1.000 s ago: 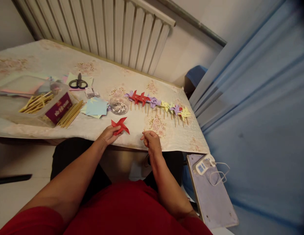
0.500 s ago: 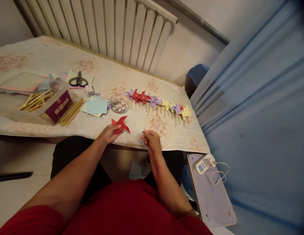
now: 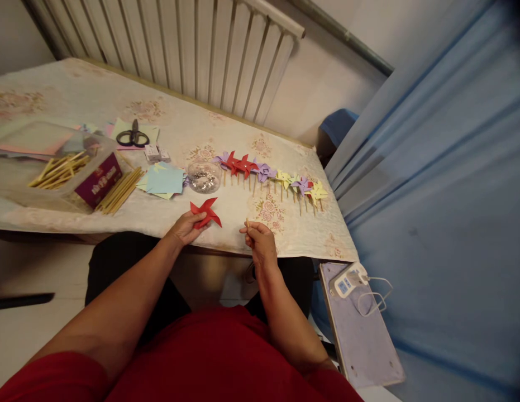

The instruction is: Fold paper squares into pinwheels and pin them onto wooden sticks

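Observation:
A red paper pinwheel [image 3: 210, 212] is pinched at its near side by my left hand [image 3: 187, 227], just above the table's front edge. To its right, my right hand [image 3: 261, 239] is closed on a thin wooden stick [image 3: 247, 223], whose tip shows above the fingers; the rest is hidden. The pinwheel and the stick are apart. Beyond my hands a round clear dish [image 3: 204, 177] holds small shiny pieces. Right of it lies a row of finished-looking pinwheels in red [image 3: 244, 166], purple [image 3: 265, 172] and yellow [image 3: 319, 194], their sticks pointing toward me.
On the left, a clear plastic box [image 3: 71, 198] holds wooden sticks, with a bundle of sticks [image 3: 119, 191] beside it. Blue paper squares [image 3: 165, 179], small white boxes [image 3: 156, 153] and black-handled scissors [image 3: 134, 136] lie nearby. A white power strip [image 3: 347, 282] rests on a side board [image 3: 364, 346].
Almost nothing differs. The tip of the stick in my right hand stands slightly higher and more upright, and the view has shifted a little.

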Demonstrator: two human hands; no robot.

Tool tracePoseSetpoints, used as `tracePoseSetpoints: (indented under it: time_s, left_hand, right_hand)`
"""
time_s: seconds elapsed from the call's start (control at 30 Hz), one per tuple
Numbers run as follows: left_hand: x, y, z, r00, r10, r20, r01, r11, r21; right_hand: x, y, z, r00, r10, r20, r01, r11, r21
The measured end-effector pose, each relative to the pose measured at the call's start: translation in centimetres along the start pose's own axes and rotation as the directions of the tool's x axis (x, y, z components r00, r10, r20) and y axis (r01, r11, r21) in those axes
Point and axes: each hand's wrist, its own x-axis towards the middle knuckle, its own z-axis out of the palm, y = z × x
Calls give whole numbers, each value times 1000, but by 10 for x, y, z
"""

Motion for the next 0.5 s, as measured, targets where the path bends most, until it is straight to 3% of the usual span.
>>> tracePoseSetpoints:
  time_s: [0.5]
  left_hand:
    - [0,0,-1,1000,-5,-12,5,1000,3]
  right_hand:
    - [2,3,-3,999,-19,-48,17,1000,-26]
